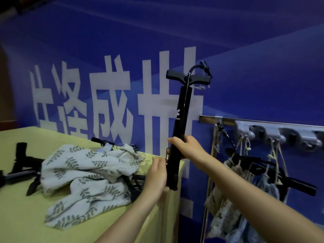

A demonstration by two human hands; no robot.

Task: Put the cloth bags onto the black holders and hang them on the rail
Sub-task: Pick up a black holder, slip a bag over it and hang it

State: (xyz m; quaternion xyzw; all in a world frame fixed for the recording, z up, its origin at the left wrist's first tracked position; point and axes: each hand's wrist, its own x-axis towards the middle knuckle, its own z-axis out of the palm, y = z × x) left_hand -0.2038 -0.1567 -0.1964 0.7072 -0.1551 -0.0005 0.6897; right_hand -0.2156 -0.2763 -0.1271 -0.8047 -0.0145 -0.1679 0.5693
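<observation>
Both hands meet at the desk's right corner. From where I sit, the left hand [157, 174] lies with fingers straight, palm against the lower end of the black holder [180, 123]; I cannot tell whether its fingertips catch anything behind the tube. The right hand [185, 146] wraps its fingers around the holder's middle and keeps it upright, slightly tilted, T-handle at the top with a thin hose arching over it.

Going from the left: on the yellow desk [22, 216] I see more black holders [22, 165] lying flat, their left ends cut off by the frame edge and partly blurred. Beside them lies a heap of leaf-print cloth bags [84, 174], which covers further black parts; how many bags are in the heap I cannot make out. The near part of the desk is bare, and the held holder stands right at its right edge.

Right of the desk, a rail [263, 122] with grey hooks [245, 130] runs along the blue wall [245, 58] and off the right frame edge. Below it hang bagged holders [259, 174] by their cords, crowded together and dim; my right forearm hides their lower part. Between desk edge and hanging bags there is a narrow open gap.
</observation>
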